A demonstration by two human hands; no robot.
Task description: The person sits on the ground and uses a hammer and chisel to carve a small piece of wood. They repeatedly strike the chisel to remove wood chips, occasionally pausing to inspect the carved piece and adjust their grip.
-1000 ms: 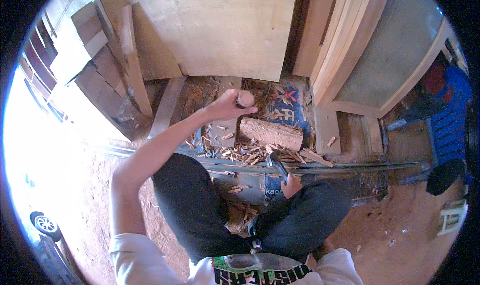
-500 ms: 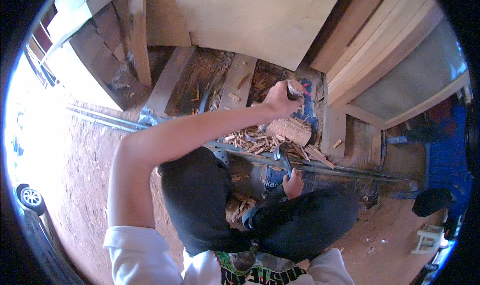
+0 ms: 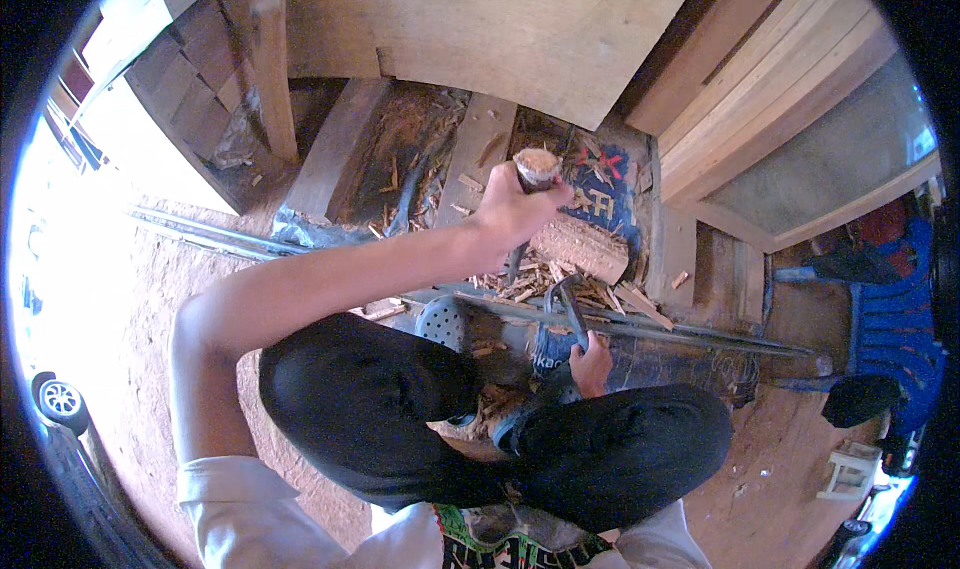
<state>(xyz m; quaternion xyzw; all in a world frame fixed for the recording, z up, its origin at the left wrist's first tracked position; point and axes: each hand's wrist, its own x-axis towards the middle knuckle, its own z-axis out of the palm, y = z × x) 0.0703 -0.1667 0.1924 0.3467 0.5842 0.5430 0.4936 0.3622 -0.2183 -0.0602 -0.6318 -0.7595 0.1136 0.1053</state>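
1. Just above the middle of the frame, I see the left hand point(image 3: 515, 209) wrapped firmly around an upright, round-topped tool point(image 3: 538, 165), its pale, frayed end poking up past the thumb.
2. A narrow dark piece shows under that fist; I cannot tell for sure whether it is the tool's lower end.
3. Right of centre and lower down, I have the right hand point(image 3: 592, 365) curled around the handle of a dark hammer point(image 3: 573, 312), whose curved head points toward the upper left.
4. Between the two hands in height, the pale wood block point(image 3: 582, 247) lies on its side, just right of the left wrist and above the hammer's head. From my view the left hand is near its left end; whether they touch, I cannot tell.
5. Loose wood chips point(image 3: 530, 279) spread around the block's lower left side, and a blue sheet point(image 3: 610, 184) shows above it.
6. At top centre I can see a large plywood panel point(image 3: 490, 39); at the right edge, a person in blue point(image 3: 893, 319) sits near a small pale stool point(image 3: 852, 471).
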